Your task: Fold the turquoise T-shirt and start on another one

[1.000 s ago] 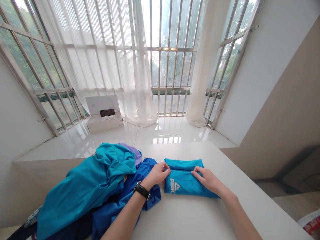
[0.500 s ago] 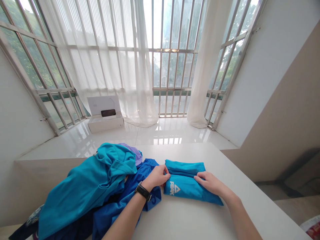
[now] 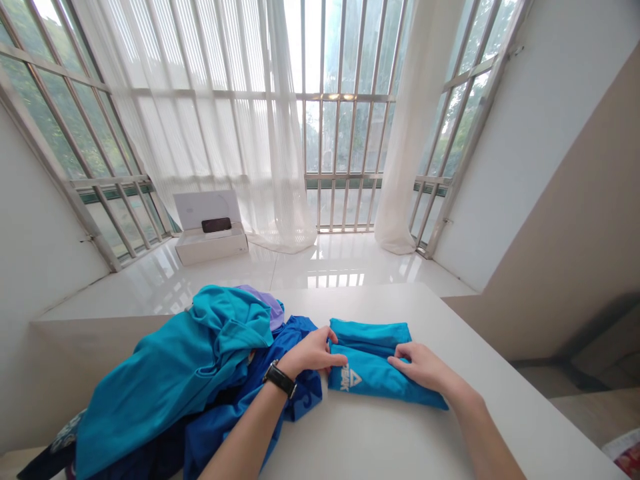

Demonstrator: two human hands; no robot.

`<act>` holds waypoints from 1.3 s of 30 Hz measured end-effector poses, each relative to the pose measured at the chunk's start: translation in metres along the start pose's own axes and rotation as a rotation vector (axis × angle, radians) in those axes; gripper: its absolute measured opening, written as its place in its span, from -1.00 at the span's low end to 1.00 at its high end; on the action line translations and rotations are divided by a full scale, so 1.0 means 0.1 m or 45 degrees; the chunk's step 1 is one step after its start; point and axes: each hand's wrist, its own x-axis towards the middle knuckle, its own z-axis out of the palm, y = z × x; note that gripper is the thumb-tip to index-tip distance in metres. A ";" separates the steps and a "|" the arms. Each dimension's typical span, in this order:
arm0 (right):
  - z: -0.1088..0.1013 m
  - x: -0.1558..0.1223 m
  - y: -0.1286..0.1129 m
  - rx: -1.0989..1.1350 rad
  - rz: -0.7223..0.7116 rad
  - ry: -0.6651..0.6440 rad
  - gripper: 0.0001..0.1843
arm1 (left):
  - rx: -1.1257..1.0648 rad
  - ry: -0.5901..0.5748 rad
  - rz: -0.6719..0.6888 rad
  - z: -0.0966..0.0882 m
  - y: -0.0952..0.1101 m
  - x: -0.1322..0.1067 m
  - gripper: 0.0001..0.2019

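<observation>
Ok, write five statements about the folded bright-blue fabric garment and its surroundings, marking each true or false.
1. The bare left hand and bare right hand both touch the folded bright-blue fabric garment. True.
2. The black-banded watch is on the right wrist. False: it is on the left.
3. The white rectangular box sits on the glossy white windowsill. True.
4. The triangular logo printed on the folded garment is red. False: it is white.
5. The crumpled teal fabric garment lies left of the folded one. True.
</observation>
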 end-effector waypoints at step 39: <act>-0.01 0.02 -0.03 -0.087 0.196 0.303 -0.73 | 0.778 0.562 0.195 0.18 0.01 0.03 -0.74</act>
